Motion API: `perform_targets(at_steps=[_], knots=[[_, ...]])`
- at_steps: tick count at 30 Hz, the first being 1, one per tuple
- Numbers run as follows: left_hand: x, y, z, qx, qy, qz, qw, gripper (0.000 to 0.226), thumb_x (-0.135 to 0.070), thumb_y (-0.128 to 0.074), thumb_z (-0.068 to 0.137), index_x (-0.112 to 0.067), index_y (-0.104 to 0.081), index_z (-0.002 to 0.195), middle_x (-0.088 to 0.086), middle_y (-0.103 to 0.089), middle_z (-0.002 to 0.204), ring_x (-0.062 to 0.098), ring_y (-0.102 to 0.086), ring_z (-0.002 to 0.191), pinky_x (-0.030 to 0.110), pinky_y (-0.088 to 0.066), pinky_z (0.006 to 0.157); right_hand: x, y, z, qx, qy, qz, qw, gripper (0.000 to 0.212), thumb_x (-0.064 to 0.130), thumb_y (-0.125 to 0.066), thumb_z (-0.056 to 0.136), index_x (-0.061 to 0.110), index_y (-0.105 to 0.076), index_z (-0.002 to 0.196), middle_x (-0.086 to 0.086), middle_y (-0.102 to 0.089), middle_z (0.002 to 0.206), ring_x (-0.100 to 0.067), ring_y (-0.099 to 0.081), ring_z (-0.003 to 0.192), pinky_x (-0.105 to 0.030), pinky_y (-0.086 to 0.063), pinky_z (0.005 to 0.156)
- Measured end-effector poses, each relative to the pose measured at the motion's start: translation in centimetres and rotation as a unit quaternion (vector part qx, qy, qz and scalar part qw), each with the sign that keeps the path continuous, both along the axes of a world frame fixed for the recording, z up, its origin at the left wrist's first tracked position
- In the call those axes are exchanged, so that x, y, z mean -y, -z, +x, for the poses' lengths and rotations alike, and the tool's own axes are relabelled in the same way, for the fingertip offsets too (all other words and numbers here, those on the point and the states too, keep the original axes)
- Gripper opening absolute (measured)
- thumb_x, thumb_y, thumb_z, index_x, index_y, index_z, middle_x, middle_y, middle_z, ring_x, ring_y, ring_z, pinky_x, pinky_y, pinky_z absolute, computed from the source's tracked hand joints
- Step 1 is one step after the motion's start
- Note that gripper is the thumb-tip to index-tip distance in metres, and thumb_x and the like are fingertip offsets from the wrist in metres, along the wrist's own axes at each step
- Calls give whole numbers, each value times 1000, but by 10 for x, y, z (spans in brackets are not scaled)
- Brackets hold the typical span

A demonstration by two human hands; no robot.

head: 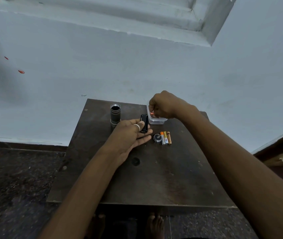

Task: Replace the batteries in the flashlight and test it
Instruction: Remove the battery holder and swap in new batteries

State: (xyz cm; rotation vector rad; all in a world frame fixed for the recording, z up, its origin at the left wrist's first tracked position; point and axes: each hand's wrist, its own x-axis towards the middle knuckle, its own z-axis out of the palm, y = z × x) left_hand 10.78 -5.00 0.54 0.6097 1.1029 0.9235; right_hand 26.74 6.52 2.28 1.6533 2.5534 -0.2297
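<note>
1. Head view, centre of frame: the left hand (130, 136) lies palm-up, fingers nearly straight, its thumb pinning a black battery holder (144, 123).
2. The right hand (165, 106), fingers curled, pinches a small reddish item (152, 113) over the clear container (156, 121).
3. The flashlight body (115, 114) stands upright, left of both.

Bare tabletop (154, 183) lay open from 4 to 8 o'clock. At 11 o'clock a flashlight tube (115, 114) stood upright. At 1 o'clock the right hand (165, 106), pinching an orange bit (152, 113), hung over a plastic tub (156, 121). The left hand (130, 135), gripping a black holder (144, 123), filled the centre, with batteries (166, 138) and cap (157, 138) just toward 3 o'clock.
</note>
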Motion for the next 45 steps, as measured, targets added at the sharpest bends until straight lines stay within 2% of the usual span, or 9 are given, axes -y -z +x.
perform_targets(at_steps=[7,13,17,22,28,34,37,43,45], knots=[[0,-1,0,23,-3,2,1000,35,-7,-44,104,-4,-49,138,14,-70,111,23,-71,101,35,-60,80,31,-26,10,-175,119,101,972,22,17,-67,88,22,-73,109,-2,-75,94,-20,-68,92,-36,-54,86],[3,-2,-3,34,3,17,999,22,-8,-41,105,-11,-61,113,13,-71,112,22,-71,102,34,-59,80,103,-20,-2,-439,212,130,863,16,13,-64,91,22,-73,101,5,-73,75,-9,-72,71,-39,-62,71],[4,0,-2,10,11,35,999,24,-8,-40,105,-17,-63,103,11,-71,111,22,-70,104,34,-58,83,128,0,-8,-504,254,109,819,18,10,-66,93,20,-74,106,5,-72,82,-10,-73,70,-37,-64,68],[2,6,0,-30,24,62,997,26,-12,-42,105,-20,-66,111,5,-73,111,18,-70,107,34,-57,89,130,11,-14,-473,247,103,839,25,17,-74,89,20,-71,113,9,-75,87,-2,-72,79,-22,-58,74],[3,7,1,-26,23,79,996,27,-10,-43,105,-20,-68,110,8,-72,115,20,-70,107,35,-57,92,134,15,-27,-424,226,129,867,5,16,-74,86,20,-77,85,13,-70,72,3,-65,67,-3,-46,62],[1,8,-2,-22,5,82,996,26,-10,-42,105,-15,-63,120,7,-73,106,8,-70,81,33,-59,87,133,9,-31,-390,170,74,902,19,14,-76,85,19,-77,103,8,-75,88,-4,-70,78,-5,-49,70],[0,9,-3,-39,6,78,996,28,-11,-42,105,-14,-63,123,10,-73,112,15,-69,91,35,-57,91,132,6,-26,-371,139,38,917,29,7,-75,85,17,-75,112,10,-68,87,-3,-65,80,3,-44,70],[-1,9,-2,-34,29,84,995,29,-12,-43,105,-14,-64,125,6,-73,113,12,-70,97,36,-56,94,124,10,-18,-410,153,52,898,58,12,-80,82,18,-57,136,6,-64,126,-4,-61,104,-22,-52,90],[-2,10,-4,-40,38,86,995,30,-14,-45,105,-11,-61,130,7,-72,115,14,-71,100,38,-56,96,123,9,-16,-419,147,22,895,72,11,-80,83,19,-46,146,6,-57,139,-2,-55,113,-22,-50,95]])
